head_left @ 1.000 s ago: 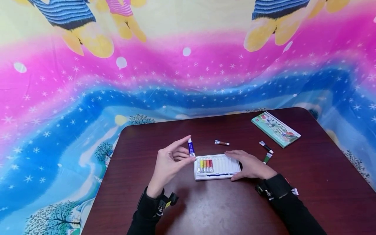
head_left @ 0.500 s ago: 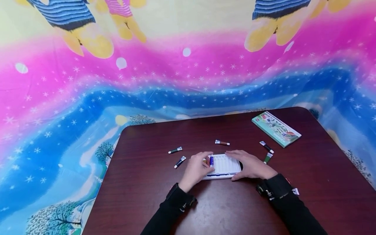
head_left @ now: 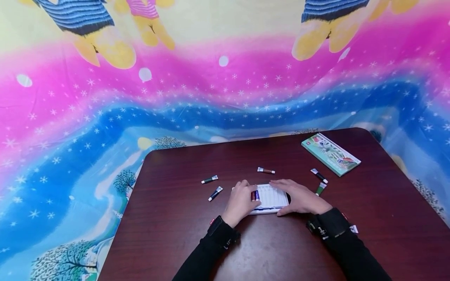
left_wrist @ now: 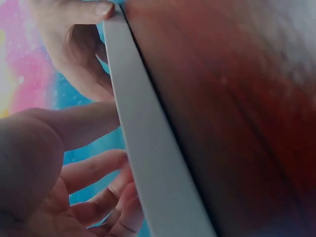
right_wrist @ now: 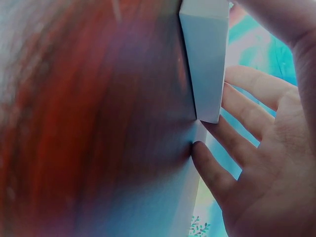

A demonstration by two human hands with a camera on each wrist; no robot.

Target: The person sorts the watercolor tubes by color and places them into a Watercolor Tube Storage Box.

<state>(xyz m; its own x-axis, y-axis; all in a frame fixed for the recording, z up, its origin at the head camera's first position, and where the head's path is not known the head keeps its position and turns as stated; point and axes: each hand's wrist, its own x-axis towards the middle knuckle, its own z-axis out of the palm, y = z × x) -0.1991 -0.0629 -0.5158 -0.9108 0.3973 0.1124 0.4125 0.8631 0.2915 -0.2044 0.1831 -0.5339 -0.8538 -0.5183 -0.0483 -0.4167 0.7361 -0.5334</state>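
A white paint tray (head_left: pixel 271 197) lies on the table, its long side shown as a pale wall (left_wrist: pixel 143 128) in the left wrist view. My left hand (head_left: pixel 240 202) reaches over its left part, thumb and index finger at the two ends of a blue paint tube (head_left: pixel 257 194). Beside that tube lies a dark red one (head_left: pixel 252 196); the hand covers the slots farther left. A thin blue-handled brush (head_left: pixel 263 208) runs along the tray's near side. At the right end, my right hand (head_left: pixel 299 198) holds the tray between thumb and fingers.
Loose paint tubes lie around the tray: a dark green one (head_left: pixel 209 179) and a dark blue one (head_left: pixel 215 194) left, a brown one (head_left: pixel 266 170) behind, a black one (head_left: pixel 318 176) and a green one (head_left: pixel 320 189) right. A mint-green box (head_left: pixel 331 154) lies at the back right.
My left hand has brought the blue tube rightward and down into the tray beside the red one, uncovering two loose tubes on the left. My right hand has stayed at the tray's right end.
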